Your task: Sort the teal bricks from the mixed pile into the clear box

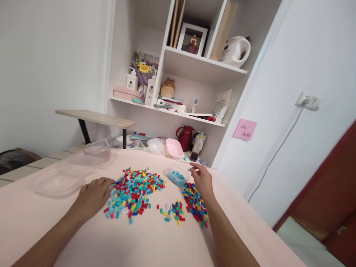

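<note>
My left hand (96, 193) lies palm down on the pink tabletop, its fingers stretched out against the left edge of a large pile of small coloured plastic pieces (136, 189), mostly light blue and red. Over the right rim of a small clear container (177, 175) hovers my right hand (201, 178), with its fingertips apart. A tiny bluish speck shows by those fingertips, too small to make out. Light blue pieces (176, 178) lie inside the container. Below the right hand a second mixed pile (194, 202) is partly hidden by the wrist. A smaller scatter of pieces (172, 212) lies between the piles.
Clear plastic trays (59, 180) stand at the table's left, near a small wooden stand (96, 118). Along the back are a pink dish (174, 148), a dark red jug (185, 138) and a bottle (197, 146). White shelves (191, 61) rise behind; a cable (274, 157) hangs at right.
</note>
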Available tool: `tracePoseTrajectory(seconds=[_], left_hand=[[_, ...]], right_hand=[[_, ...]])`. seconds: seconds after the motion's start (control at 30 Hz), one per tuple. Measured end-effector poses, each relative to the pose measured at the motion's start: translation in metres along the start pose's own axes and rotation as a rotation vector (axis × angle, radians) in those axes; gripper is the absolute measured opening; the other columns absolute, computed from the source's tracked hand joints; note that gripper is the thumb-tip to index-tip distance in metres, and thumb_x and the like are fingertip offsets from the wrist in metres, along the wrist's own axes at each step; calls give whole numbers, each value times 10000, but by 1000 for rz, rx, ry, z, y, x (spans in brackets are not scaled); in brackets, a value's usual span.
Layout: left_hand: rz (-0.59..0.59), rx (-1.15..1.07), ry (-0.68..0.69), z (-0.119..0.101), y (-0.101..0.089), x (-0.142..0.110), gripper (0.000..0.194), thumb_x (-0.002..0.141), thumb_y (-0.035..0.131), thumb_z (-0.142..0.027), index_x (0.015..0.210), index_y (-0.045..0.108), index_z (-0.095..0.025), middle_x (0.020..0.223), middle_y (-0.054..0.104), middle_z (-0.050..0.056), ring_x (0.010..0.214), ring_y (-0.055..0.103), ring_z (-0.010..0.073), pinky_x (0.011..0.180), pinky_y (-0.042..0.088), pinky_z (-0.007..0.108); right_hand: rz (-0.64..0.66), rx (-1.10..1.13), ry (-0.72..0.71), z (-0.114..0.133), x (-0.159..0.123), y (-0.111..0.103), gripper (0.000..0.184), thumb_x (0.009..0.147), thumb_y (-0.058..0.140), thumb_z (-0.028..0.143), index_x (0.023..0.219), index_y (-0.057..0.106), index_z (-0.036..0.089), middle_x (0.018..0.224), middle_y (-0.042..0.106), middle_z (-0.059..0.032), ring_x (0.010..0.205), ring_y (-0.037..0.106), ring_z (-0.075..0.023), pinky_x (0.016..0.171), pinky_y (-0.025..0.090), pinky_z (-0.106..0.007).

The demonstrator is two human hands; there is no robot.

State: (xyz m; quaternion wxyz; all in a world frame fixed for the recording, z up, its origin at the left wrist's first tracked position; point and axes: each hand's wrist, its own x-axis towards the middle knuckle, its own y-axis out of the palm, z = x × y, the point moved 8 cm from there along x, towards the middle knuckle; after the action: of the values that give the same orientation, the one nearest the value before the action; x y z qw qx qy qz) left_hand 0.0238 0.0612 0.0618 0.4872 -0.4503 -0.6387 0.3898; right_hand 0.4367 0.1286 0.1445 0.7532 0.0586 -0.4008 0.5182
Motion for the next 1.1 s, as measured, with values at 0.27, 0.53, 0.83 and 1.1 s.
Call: tracePoseTrajectory(seconds=[0.27, 0.53, 0.83, 1.1], left_hand=[[-24, -19, 7, 3, 3, -2, 427, 912, 311, -304, 1199, 627, -308, 1304, 613, 47, 1204, 534, 248, 979, 343, 443], [-35, -39, 19, -3, 1, -6, 403, 926, 329, -294, 1203, 622, -296, 1285, 619, 61, 1188, 521, 236, 996, 319, 434], [-20, -67, 11, -6, -2, -9, 411, 927, 324, -283, 1208, 624, -292, 1271, 626, 64, 1178, 521, 236, 1000, 317, 442], [-12, -76, 2, -3, -1, -6, 415, 909, 336, -270, 1197, 633, -300, 1291, 618, 53, 1194, 518, 242, 1005, 317, 452]], right_hand=[[79, 219, 86, 18, -14, 4, 367, 880, 538, 452, 1043, 698, 164, 769, 652, -40, 609, 607, -170, 595, 478, -293], [763, 154, -539, 125, -116, 99, 263, 946, 508, 221, 1091, 720, 275, 1027, 692, -64, 937, 626, -191, 857, 478, -323], [944, -34, -687, 122, -140, 125, 369, 911, 499, 108, 1168, 680, 301, 1203, 672, -53, 1133, 556, -222, 997, 392, -400], [747, -14, -520, 93, -91, 91, 417, 832, 445, 8, 1001, 730, 261, 1026, 715, -43, 974, 622, -198, 919, 436, -377]])
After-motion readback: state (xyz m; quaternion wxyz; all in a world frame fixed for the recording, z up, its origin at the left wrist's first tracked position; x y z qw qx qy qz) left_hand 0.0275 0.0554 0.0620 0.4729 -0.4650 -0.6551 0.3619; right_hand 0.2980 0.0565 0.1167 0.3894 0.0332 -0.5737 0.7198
